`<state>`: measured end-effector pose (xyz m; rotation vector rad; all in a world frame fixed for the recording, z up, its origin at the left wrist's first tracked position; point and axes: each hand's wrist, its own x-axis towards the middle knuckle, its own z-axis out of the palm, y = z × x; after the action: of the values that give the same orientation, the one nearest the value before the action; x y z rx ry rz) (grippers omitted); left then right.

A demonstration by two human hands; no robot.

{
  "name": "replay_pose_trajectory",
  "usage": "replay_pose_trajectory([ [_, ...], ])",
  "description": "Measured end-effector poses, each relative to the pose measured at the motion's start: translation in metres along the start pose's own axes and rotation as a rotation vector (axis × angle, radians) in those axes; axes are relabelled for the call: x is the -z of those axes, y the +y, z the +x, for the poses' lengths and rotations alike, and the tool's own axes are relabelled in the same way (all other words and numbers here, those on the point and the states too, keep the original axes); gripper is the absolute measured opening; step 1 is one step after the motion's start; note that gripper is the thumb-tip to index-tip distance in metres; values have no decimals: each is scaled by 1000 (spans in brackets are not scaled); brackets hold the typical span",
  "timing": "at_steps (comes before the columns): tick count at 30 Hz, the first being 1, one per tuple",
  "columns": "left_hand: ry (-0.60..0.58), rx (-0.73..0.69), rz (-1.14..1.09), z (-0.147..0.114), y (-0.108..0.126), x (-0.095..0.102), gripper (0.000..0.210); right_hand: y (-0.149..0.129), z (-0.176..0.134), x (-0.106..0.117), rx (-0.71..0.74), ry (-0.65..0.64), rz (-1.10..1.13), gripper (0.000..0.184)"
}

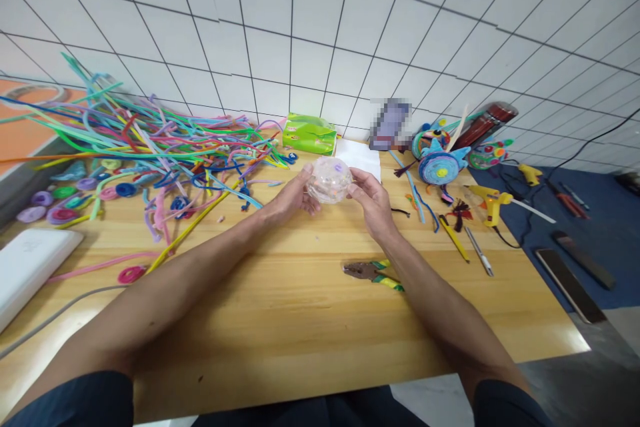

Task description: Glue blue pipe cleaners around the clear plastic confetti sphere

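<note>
Between my two hands, above the middle of the wooden table (280,300), is a clear, rounded plastic container (329,180) with small coloured specks and a purple patch on it. My left hand (296,197) grips its left side, fingers curled around the edge. On the opposite side my right hand (371,201) holds it, thumb toward me. What is inside the container is too blurred to make out. Pliers with yellow-green handles (373,272) lie on the table, below the container and beside my right forearm.
Many coloured pipe cleaners (165,137) are heaped at the left, with coiled ones (131,274) nearby. A green tissue pack (310,135) stands by the tiled wall. Round blue craft figure (439,167), yellow glue gun (493,203), yellow cutter (454,238) and pen (479,251) are at the right.
</note>
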<state>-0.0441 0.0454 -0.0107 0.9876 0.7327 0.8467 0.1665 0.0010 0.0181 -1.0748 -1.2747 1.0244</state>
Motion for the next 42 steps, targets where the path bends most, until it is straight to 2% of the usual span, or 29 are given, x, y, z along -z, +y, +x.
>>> replay_pose_trajectory([
  [6,24,-189,113,-7,-1,0,75,-3,-1,1,48,3,-24,42],
  [10,45,-330,278,-16,5,-5,71,-6,-4,-1,114,11,-91,49],
  [14,117,-411,377,-16,7,-8,78,-5,-7,-5,153,-8,-122,55],
  [17,152,-465,466,-11,6,-6,83,-2,-6,-7,171,-18,-169,66],
  [21,96,-514,700,-8,11,7,84,6,-2,-6,164,-20,-242,72],
  [25,6,-509,1152,-8,28,26,95,17,3,-4,112,-34,-256,71],
  [28,10,-512,1314,-7,41,33,93,24,6,-6,53,-49,-247,70],
  [35,44,-566,1414,-1,36,24,79,32,10,-6,12,-60,-276,72],
  [42,66,-598,1334,-3,15,16,94,32,13,-3,25,-95,-241,70],
])
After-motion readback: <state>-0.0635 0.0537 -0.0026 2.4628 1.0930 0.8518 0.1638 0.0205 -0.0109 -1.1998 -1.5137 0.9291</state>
